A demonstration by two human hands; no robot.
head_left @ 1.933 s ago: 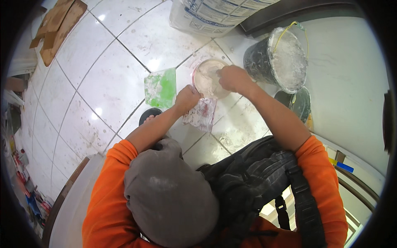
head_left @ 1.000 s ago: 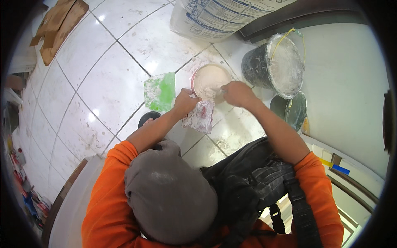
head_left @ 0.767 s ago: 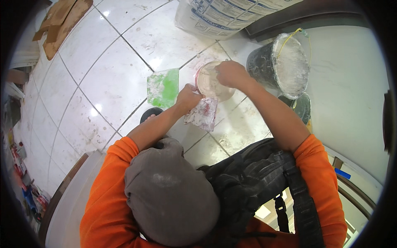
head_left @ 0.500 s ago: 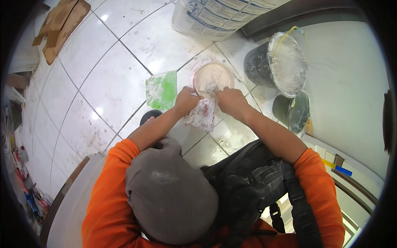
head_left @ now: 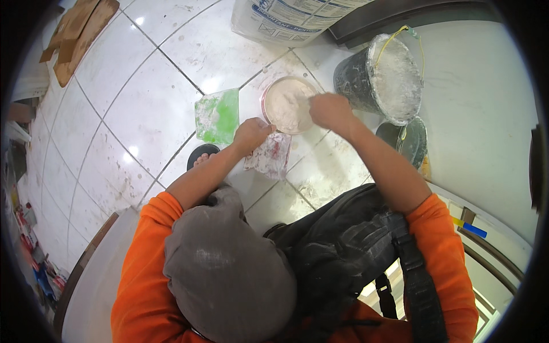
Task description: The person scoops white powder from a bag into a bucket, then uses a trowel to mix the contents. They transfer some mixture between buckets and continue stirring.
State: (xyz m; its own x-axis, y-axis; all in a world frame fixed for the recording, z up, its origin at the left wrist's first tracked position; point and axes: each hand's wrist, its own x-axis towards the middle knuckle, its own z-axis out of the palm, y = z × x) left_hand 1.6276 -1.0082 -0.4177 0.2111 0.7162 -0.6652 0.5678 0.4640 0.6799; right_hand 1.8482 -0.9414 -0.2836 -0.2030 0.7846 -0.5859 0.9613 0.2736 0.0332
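Note:
A round tub [head_left: 290, 106] with a reddish outside holds thick beige paste. My left hand [head_left: 251, 136] is closed at its near-left rim, with the fingertips on the edge. My right hand [head_left: 331, 111] is in a fist over the tub's right side; the small tool in it is mostly hidden now. Just below the tub lies a flat square plate [head_left: 269, 159] with white and red smears, partly under my left hand. Left of the tub, a green square plate [head_left: 227, 119] carries patches of dried white material.
Right of the tub, a black bucket [head_left: 357, 80] coated with white residue lies tilted, beside a smaller dark bucket [head_left: 413, 148]. A large printed sack [head_left: 280, 26] stands beyond. Cardboard [head_left: 80, 34] lies far left on the tiled floor [head_left: 137, 97]. My sandal [head_left: 200, 154] is near the green plate.
My right hand has moved away from me, from the tub's near rim to its right side. The tool's grey end, seen in the paste before, is now hidden. My left hand stays at the rim.

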